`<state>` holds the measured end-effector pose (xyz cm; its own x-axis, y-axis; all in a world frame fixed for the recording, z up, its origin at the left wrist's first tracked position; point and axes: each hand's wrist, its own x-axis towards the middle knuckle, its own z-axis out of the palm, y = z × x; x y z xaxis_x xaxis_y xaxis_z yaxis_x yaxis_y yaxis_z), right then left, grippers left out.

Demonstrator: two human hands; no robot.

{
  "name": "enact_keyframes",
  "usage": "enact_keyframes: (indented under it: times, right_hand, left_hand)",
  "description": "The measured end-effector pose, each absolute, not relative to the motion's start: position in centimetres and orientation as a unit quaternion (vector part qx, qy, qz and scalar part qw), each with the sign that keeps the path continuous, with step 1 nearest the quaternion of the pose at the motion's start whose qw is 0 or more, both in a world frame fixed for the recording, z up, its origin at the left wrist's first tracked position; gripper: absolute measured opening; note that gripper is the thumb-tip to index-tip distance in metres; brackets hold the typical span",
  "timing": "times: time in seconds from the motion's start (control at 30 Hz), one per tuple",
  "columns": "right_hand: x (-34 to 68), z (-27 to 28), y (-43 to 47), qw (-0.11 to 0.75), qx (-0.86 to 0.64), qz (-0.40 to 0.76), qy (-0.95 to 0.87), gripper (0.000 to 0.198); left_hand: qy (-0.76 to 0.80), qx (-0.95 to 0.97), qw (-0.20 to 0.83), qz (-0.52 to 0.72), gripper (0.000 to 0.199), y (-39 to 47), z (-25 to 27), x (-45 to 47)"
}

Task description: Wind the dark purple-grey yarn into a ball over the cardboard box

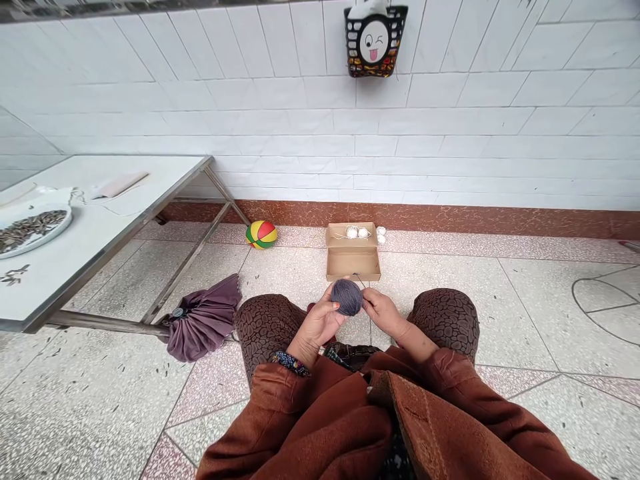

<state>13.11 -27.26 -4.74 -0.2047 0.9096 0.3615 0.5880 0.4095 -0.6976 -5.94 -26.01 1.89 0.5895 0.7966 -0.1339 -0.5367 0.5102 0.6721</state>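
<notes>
Between my knees I hold a round ball of dark grey yarn. My left hand is wrapped round its left side and underside, with the thumb on the front. At the ball's right edge my right hand is closed in a pinch, apparently on the yarn strand. A thin dark strand rises from near these fingers toward the open cardboard box on the floor just ahead. White balls lie in the box's lid part, and more white balls sit beside it.
A low table on the left carries a white tray of dark husks. Beside its leg lie a folded purple umbrella and a colourful ball. A black basket hangs on the tiled wall; a wire ring is at right.
</notes>
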Motion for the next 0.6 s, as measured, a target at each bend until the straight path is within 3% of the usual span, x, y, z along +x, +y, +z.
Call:
enact_keyframes:
  times: [0.3, 0.47, 0.6]
  right_hand:
    - [12.7, -2.2, -28.5, 0.356, -0.409, 0.185, -0.82, 0.025]
    - [13.1, 0.1, -28.2, 0.387, -0.392, 0.183, -0.814, 0.026]
    - [14.0, 0.7, -26.5, 0.421, -0.412, 0.174, -0.789, 0.03]
  left_hand:
    - [0.343, 0.33, 0.76, 0.443, 0.059, -24.7, 0.8, -6.9]
    - [0.398, 0.42, 0.695, 0.426, 0.052, -24.6, -0.3, -6.8]
    - [0.37, 0.473, 0.711, 0.366, 0.051, -24.8, -0.4, -6.9]
